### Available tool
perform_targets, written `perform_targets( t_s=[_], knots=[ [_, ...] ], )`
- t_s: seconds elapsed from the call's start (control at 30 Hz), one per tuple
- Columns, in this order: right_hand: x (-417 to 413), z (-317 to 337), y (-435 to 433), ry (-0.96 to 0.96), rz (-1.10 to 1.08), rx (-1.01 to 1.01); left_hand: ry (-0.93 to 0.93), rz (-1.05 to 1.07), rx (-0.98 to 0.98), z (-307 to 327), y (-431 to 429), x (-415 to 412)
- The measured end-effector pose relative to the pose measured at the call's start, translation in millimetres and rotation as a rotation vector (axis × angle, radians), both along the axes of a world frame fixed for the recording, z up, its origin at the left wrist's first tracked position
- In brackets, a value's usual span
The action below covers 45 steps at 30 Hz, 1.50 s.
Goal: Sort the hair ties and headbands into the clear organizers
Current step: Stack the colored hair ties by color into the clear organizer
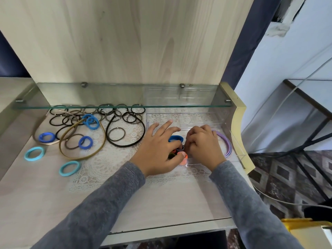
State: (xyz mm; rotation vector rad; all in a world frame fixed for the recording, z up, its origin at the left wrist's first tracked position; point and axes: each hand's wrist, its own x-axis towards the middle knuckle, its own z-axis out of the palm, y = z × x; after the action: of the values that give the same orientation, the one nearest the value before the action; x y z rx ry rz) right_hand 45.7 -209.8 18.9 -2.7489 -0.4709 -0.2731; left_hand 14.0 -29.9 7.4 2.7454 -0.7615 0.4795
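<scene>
Nearest, at the left, lie two turquoise hair ties point(69, 168). Over the clear organizer point(201, 164), the left hand point(158, 150) stretches two fingers and bends the rest onto small ties. The right hand point(204, 146) is curled, its grasp hidden. One blue tie point(176, 138) lies between the hands, with purple headbands point(227, 142) to the right. Farther left lie three headbands point(82, 141) and four blue ties point(85, 142).

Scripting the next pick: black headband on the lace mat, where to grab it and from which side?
Grip the black headband at its closed arc, coming from above on the near side. That curve lies bare on the lace mat; its tips run back into the hair tie pile by the glass shelf, probably cramped.
</scene>
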Motion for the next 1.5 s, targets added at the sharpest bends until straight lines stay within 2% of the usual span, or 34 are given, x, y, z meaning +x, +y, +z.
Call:
perform_targets(
  t_s=[0.37,0.57,0.77,0.97,1.1,1.3,1.5],
  knots=[
    [-2,8,0,0.069,0.004,-0.048,0.038,-0.007,-0.021,0,1,0],
    [-2,7,0,0.061,-0.052,0.082,0.079,0.031,-0.17,1,5,-3],
    [-1,8,2,0.059,-0.023,-0.008,0.133,0.092,-0.265,3,17,0],
    [-2,9,2,0.08,-0.015,-0.021,0.126,0.125,-0.3,2,27,3],
    [-1,7,1,0.051,-0.043,0.068,0.066,0.156,-0.331,3,31,2],
    [7,11,7,0.037,-0.065,0.048,-0.036,0.238,-0.241,-1,37,5],
    [15,16,16,0.166,-0.018,-0.071,0.009,0.324,-0.147,-2,36,8]
  ],
)
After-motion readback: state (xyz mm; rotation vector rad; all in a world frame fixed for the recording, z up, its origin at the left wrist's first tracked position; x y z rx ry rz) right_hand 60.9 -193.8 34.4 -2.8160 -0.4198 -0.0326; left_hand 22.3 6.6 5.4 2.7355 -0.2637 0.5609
